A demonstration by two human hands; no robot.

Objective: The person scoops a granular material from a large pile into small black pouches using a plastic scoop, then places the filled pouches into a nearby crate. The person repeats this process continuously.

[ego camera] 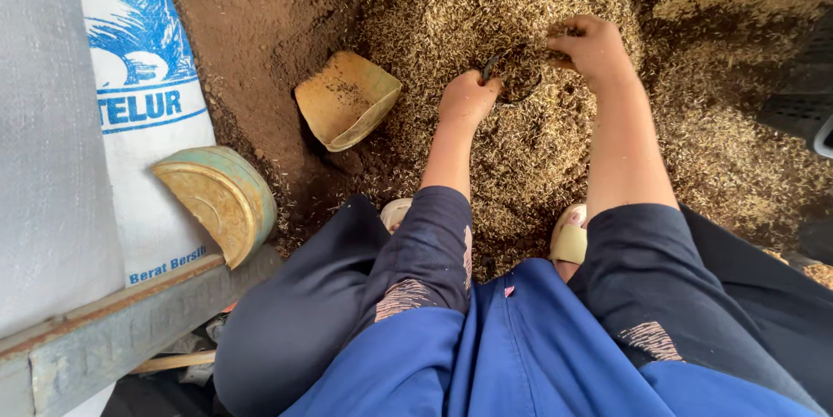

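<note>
At the far left a white woven sack (147, 122) with blue print stood upright, leaning beside a grey fabric surface (43, 122). Just right of it, a round tin (217, 200) with a greenish wall lay tipped on its side, its flat yellowed end facing the camera; what it held could not be seen. It rested against a worn grey beam (113, 330) running along the lower left.

Further right, on the dark brown soil (252, 26), a yellow plastic scoop (347, 98) lay with its open mouth turned up and towards the upper left, only a dusting of soil and husk inside it. Its long axis ran from lower left to upper right, and it sat at the edge of the husk pile (486, 0).

The left hand (468, 98) was closed in a fist around the rim of a dark round container (516, 78) half sunk in the husks. The container's mouth faced up and husks lay inside it. The right hand (590, 44) curled over the far rim, fingers bent down into the husks; whether it gripped the rim could not be told. Both dark blue sleeves (434, 235) reached down from the bottom edge, and pale sandals (570, 235) showed between them.
</note>
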